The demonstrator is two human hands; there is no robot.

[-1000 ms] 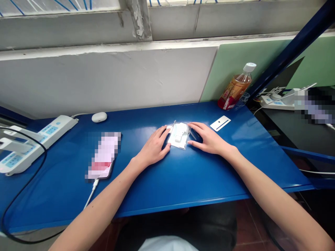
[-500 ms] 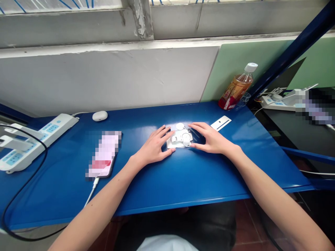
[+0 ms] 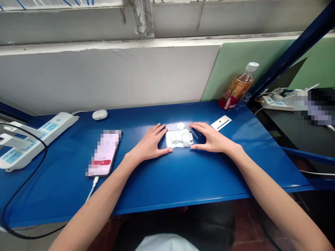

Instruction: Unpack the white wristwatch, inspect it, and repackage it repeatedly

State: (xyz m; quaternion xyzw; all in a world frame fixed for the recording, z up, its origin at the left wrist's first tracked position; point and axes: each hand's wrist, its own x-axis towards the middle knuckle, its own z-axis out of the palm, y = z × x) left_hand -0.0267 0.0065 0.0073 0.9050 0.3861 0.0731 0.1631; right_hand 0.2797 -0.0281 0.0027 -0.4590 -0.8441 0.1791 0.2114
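Note:
A flat clear plastic packet (image 3: 170, 142) with whitish parts and a ring shape inside lies on the blue table (image 3: 167, 177) between my hands. At its left edge is my left hand (image 3: 149, 142), thumb and fingers spread apart, resting on the table. On the other side, my right hand (image 3: 210, 137) curves around the packet's right end with thumb and fingers apart; its fingertips are close to or touching the packet. A small white disc (image 3: 180, 126) sits at the packet's far edge. Whether the disc is attached to it, I cannot tell.
A white card with a dark stripe (image 3: 221, 122) lies beyond my right hand, near a drink bottle (image 3: 237, 87). To the left are a phone (image 3: 106, 153) on a white cable, a white earbud case (image 3: 99, 115) and a power strip (image 3: 56, 129) with a black cord.
My left hand has drawn slightly left, off the packet, and its fingers now lie on the table. The right hand has hardly moved.

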